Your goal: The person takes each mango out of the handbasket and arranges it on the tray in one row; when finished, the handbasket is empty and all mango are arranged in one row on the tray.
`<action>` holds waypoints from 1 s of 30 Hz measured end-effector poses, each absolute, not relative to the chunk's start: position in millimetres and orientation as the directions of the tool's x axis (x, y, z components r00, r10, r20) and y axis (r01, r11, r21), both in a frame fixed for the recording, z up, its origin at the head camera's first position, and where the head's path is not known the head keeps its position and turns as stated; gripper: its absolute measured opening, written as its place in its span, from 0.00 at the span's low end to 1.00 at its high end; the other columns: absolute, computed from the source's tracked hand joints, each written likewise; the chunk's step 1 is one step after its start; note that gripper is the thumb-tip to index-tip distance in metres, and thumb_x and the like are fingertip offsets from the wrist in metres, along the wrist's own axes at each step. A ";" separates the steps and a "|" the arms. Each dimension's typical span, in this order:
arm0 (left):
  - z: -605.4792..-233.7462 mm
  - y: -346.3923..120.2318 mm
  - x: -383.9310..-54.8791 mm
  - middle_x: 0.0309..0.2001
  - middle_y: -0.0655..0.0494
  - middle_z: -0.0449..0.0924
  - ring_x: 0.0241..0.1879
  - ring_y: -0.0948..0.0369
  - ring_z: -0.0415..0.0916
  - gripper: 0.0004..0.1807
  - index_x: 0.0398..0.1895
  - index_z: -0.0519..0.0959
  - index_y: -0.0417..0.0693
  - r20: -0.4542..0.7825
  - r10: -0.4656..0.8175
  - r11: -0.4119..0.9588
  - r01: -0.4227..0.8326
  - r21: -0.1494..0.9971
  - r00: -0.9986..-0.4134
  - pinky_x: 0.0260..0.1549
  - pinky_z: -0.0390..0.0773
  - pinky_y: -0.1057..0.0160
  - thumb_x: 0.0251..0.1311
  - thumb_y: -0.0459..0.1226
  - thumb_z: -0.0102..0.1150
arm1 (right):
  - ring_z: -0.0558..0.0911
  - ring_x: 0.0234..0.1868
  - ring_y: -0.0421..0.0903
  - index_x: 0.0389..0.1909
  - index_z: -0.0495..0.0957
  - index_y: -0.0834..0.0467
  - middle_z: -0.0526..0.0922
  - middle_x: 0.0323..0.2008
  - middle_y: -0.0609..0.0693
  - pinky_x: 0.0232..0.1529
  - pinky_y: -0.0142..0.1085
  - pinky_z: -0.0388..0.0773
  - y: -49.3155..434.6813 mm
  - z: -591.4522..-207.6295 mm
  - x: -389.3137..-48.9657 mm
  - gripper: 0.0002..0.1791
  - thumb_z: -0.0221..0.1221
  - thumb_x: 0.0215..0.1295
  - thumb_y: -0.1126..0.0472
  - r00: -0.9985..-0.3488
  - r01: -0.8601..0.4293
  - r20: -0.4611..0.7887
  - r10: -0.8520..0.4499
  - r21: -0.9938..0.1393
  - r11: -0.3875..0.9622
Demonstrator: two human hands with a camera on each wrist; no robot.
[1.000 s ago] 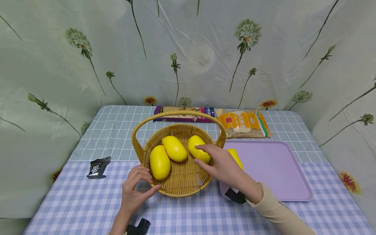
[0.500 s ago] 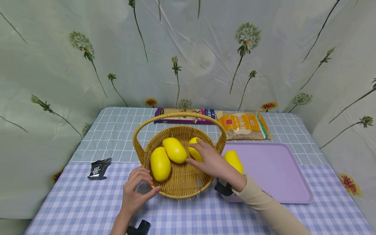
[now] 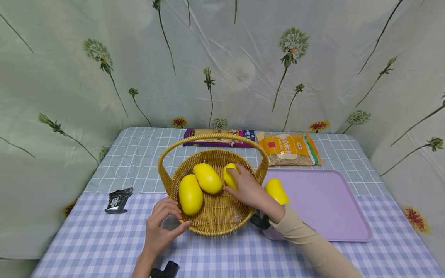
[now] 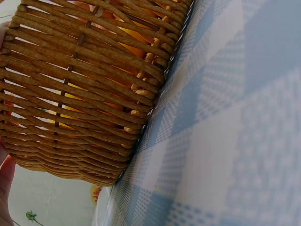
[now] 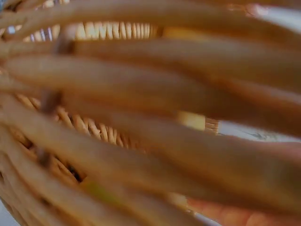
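In the head view a wicker basket (image 3: 216, 219) with an arched handle stands mid-table, holding three yellow mangoes. One mango (image 3: 191, 196) lies at the left, and a second mango (image 3: 208, 178) touches it. The right hand (image 3: 247, 190) reaches in over the right rim and grips the third mango (image 3: 228, 177), fingers over its far side and thumb nearer. The left hand (image 3: 160, 221) holds the basket's near left rim between fingers and thumb. The left wrist view shows the woven side (image 4: 75, 99) up close; blurred wicker strands (image 5: 141, 89) fill the right wrist view.
Right of the basket, a lilac tray (image 3: 323, 204) bears another mango (image 3: 276, 190), partly behind the right forearm. A purple package (image 3: 219, 133) and an orange-printed bag (image 3: 288, 148) lie at the back. A small black packet (image 3: 118, 200) rests at the left.
The right hand has moved left and down into the basket and closed on the right-hand mango. The left hand stays at the rim. More of the tray's mango shows.
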State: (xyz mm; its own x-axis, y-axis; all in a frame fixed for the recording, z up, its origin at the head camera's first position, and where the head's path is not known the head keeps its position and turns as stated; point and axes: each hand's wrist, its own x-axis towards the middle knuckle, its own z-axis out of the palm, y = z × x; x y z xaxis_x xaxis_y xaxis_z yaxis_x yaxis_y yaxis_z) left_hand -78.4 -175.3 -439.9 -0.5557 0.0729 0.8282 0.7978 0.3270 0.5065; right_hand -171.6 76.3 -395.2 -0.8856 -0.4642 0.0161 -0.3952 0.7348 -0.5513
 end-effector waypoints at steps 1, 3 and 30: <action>-439.8 -175.3 -78.4 0.26 0.50 0.74 0.35 0.49 0.70 0.17 0.20 0.73 0.42 0.828 0.072 0.326 0.798 0.507 -0.556 0.58 0.66 0.56 0.47 0.41 0.73 | 0.62 0.64 0.63 0.65 0.65 0.61 0.59 0.65 0.68 0.61 0.57 0.64 76.2 -395.6 -171.7 0.32 0.62 0.63 0.53 -0.885 -0.400 0.022 -0.465 -0.546 0.736; -439.8 -175.2 -78.2 0.26 0.50 0.74 0.35 0.49 0.70 0.17 0.20 0.73 0.42 0.829 0.072 0.325 0.799 0.506 -0.555 0.57 0.66 0.56 0.47 0.41 0.73 | 0.63 0.63 0.63 0.64 0.66 0.62 0.60 0.64 0.69 0.60 0.57 0.65 76.3 -396.7 -171.9 0.32 0.63 0.62 0.55 -0.884 -0.411 0.037 -0.465 -0.535 0.738; -440.3 -175.1 -79.7 0.26 0.49 0.74 0.36 0.50 0.71 0.17 0.20 0.73 0.42 0.840 0.081 0.325 0.811 0.486 -0.536 0.55 0.67 0.56 0.49 0.41 0.73 | 0.74 0.25 0.52 0.64 0.64 0.56 0.69 0.49 0.65 0.23 0.41 0.75 70.7 -402.4 -174.4 0.34 0.66 0.59 0.53 -0.901 -0.394 0.021 -0.433 -0.455 0.798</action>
State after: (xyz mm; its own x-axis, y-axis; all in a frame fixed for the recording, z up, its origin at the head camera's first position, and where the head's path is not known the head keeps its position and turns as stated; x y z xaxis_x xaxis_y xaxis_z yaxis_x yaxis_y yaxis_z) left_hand -79.7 -175.1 -440.3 -0.5361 0.0814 0.8402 0.8112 0.3251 0.4861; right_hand -174.4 70.7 -402.4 -0.9011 -0.4332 0.0210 -0.3945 0.7985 -0.4548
